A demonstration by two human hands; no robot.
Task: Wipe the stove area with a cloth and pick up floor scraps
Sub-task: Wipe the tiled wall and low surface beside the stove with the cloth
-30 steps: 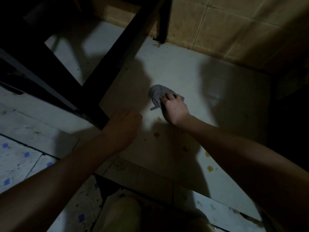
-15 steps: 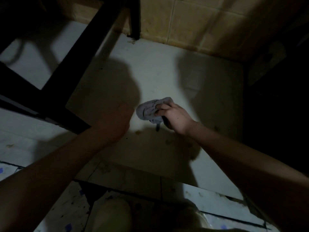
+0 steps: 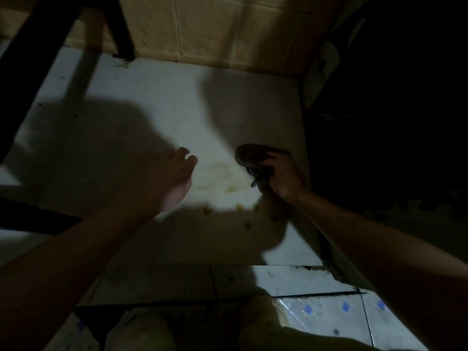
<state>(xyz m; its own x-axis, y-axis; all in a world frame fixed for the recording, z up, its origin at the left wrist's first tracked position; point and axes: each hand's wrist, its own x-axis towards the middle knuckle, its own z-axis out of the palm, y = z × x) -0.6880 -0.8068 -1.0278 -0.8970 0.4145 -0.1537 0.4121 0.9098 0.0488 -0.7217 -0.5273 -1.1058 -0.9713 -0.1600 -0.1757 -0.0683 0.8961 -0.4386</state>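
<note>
A bunched grey cloth (image 3: pixel 249 155) is gripped in my right hand (image 3: pixel 281 174), held just above the pale floor slab (image 3: pixel 157 102) at the right of centre. My left hand (image 3: pixel 177 178) reaches over the slab to the left of the cloth, fingers loosely extended and holding nothing. Between and below the two hands lie a yellowish smear (image 3: pixel 222 173) and several small yellow scraps (image 3: pixel 207 210). Much of the slab is in shadow.
Black frame legs (image 3: pixel 124 31) and a dark bar (image 3: pixel 27 59) stand at the upper left. A tan tiled wall (image 3: pixel 215 29) closes the far side. The right side is dark. White tiles with blue diamonds (image 3: pixel 326 312) lie near my knees (image 3: pixel 141 335).
My right hand has lifted the cloth and swung to the right, leaving a yellowish smear exposed. My left hand has moved forward with its fingers opened. The view has shifted left.
</note>
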